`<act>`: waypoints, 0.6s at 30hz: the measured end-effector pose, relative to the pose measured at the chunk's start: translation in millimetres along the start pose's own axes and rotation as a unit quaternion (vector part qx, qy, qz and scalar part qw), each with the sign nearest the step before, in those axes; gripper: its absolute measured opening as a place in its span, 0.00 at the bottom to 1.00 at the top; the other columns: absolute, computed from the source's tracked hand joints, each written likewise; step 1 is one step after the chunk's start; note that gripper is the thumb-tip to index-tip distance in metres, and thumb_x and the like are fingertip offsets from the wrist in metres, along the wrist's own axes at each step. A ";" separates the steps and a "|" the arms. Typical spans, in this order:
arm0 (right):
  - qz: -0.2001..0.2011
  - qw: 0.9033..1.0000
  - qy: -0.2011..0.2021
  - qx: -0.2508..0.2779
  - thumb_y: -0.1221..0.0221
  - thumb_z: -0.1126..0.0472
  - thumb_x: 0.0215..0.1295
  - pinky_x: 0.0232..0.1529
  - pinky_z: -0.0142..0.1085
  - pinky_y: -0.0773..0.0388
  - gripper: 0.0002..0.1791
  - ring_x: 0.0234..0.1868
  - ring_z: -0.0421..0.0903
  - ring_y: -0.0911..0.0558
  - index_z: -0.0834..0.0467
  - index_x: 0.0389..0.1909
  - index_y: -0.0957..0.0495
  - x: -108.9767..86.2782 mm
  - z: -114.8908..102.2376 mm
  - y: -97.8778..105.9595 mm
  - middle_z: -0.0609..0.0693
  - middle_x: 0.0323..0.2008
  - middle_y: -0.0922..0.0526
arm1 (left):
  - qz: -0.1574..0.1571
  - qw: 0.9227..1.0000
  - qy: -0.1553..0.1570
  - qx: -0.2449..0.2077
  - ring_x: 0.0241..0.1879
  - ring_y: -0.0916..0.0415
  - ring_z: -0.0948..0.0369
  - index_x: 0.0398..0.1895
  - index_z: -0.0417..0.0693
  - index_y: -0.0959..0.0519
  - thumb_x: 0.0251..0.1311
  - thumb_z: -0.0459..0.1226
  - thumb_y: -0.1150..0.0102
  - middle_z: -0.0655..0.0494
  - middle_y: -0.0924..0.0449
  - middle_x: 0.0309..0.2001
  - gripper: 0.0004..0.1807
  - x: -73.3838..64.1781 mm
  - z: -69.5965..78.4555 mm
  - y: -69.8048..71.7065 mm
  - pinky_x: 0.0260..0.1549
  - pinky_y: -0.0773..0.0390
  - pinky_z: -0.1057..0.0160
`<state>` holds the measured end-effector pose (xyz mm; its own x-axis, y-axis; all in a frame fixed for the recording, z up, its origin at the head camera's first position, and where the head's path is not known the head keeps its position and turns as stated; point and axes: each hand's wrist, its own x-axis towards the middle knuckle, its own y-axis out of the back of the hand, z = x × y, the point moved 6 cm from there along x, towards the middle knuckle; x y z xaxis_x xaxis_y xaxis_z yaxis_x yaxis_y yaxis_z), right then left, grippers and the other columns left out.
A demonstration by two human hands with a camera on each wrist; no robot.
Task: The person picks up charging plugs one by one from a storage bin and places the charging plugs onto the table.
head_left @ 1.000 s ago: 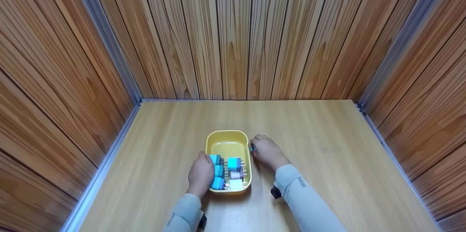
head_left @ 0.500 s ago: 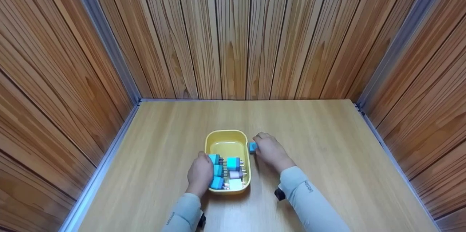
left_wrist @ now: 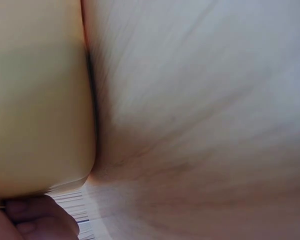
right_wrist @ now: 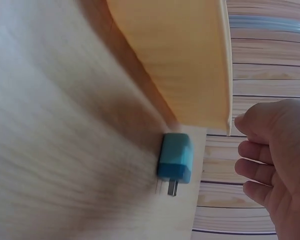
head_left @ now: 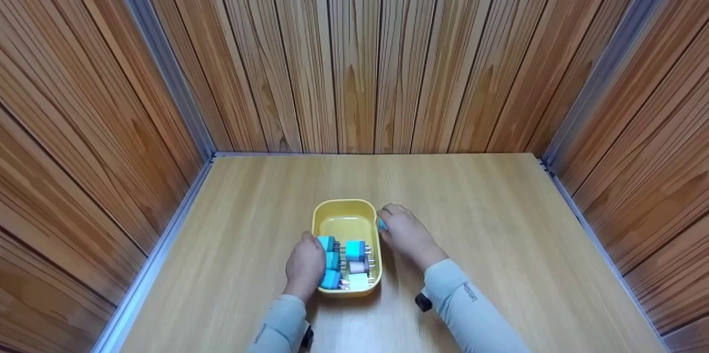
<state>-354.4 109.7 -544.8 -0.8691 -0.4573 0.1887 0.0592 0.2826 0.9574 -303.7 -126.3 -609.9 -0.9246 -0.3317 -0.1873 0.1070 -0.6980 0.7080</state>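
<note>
A yellow plastic bin (head_left: 346,210) stands on the table. Its near half holds several plug adapters with metal prongs, such as a blue one (head_left: 355,250), a lilac one (head_left: 358,266) and a white one (head_left: 359,281). My left hand (head_left: 306,265) grips the bin's left rim; its thumb is partly hidden. On the table outside the bin's right wall is another blue plug adapter (right_wrist: 175,159), prongs away from the bin. My right hand (head_left: 408,235) is beside it, partly covering it in the head view. In the right wrist view the loosely bent fingers are apart from the adapter.
Wood-patterned panels (head_left: 354,54) enclose the table (head_left: 471,198) at the back and both sides. Metal strips (head_left: 166,54) run along the corners. Both forearms wear grey sleeves (head_left: 465,308) with small black devices (head_left: 424,302) at the wrists.
My right hand has shifted slightly right, uncovering the blue plug adapter beside the bin, then back left, partly covering it again. My left hand and the bin stay nearly still.
</note>
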 end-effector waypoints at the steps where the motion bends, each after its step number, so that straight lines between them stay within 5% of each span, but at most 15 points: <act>1: 0.001 1.000 0.002 0.000 0.37 0.59 0.70 0.64 0.47 0.25 0.22 0.59 0.52 0.22 0.61 0.62 0.22 -0.5 -2.1 -0.2 0.55 0.56 0.20 | -0.002 1.000 0.000 -0.001 0.45 0.21 0.54 0.74 0.41 0.36 0.82 0.49 0.67 0.46 0.20 0.50 0.28 -0.4 -0.3 -0.5 0.52 0.20 0.48; 5: -0.005 1.000 0.005 -0.003 0.39 0.58 0.71 0.65 0.46 0.25 0.23 0.60 0.52 0.22 0.61 0.64 0.23 -2.3 -10.2 -2.1 0.55 0.58 0.21 | -0.004 1.000 0.003 -0.007 0.46 0.21 0.54 0.75 0.42 0.37 0.82 0.49 0.67 0.47 0.21 0.51 0.29 -1.8 -1.9 -1.5 0.52 0.20 0.48; 12: -0.035 0.999 0.000 0.022 0.37 0.53 0.70 0.68 0.48 0.28 0.28 0.65 0.52 0.25 0.60 0.68 0.26 -4.6 -25.9 -2.9 0.56 0.63 0.24 | 0.017 0.999 -0.037 0.036 0.39 0.19 0.54 0.67 0.37 0.32 0.81 0.47 0.66 0.47 0.19 0.42 0.26 -0.3 3.2 2.1 0.42 0.19 0.49; 18: -0.069 0.995 -0.033 0.064 0.37 0.50 0.71 0.69 0.48 0.30 0.32 0.68 0.50 0.27 0.54 0.72 0.30 -9.0 -32.1 -6.2 0.51 0.67 0.27 | 0.010 0.999 -0.029 0.034 0.38 0.21 0.55 0.68 0.39 0.32 0.82 0.48 0.67 0.48 0.20 0.41 0.26 0.7 2.1 1.0 0.42 0.19 0.51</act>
<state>-331.2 85.0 -545.4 -0.8950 -0.4443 0.0392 -0.1215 0.3276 0.9370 -305.0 -125.9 -607.9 -0.9423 -0.3066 -0.1345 0.1025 -0.6468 0.7557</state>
